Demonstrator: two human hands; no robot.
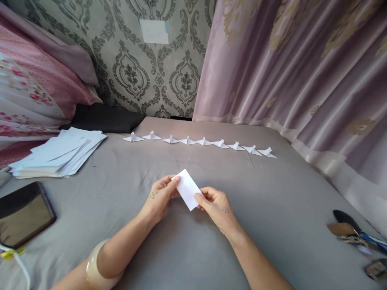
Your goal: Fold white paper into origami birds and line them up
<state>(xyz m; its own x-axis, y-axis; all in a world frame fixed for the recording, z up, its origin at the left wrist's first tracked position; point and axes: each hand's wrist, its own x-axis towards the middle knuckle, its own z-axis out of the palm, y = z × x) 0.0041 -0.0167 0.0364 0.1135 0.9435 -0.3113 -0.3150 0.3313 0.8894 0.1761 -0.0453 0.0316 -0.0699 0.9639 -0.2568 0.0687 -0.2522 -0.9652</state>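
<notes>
Between my two hands, above the grey cloth surface, is a folded white sheet of paper [188, 190], tilted so that one corner points up and away. My left hand [161, 195] pinches its upper left edge, thumb on top and fingers behind. At the lower right edge, my right hand [216, 205] grips the paper the same way, its fingertips partly hidden underneath. Beyond the hands, a row of several small folded white paper figures [204, 141] stretches from left to right across the surface.
A stack of white paper sheets [57, 155] lies at the left, beside a black cloth item [105, 117]. Nearer me is a smartphone [26, 213] with a white cable [22, 268]. Keys [352, 239] lie at the right edge. Curtains [272, 72] and a patterned wall [133, 76] border the surface.
</notes>
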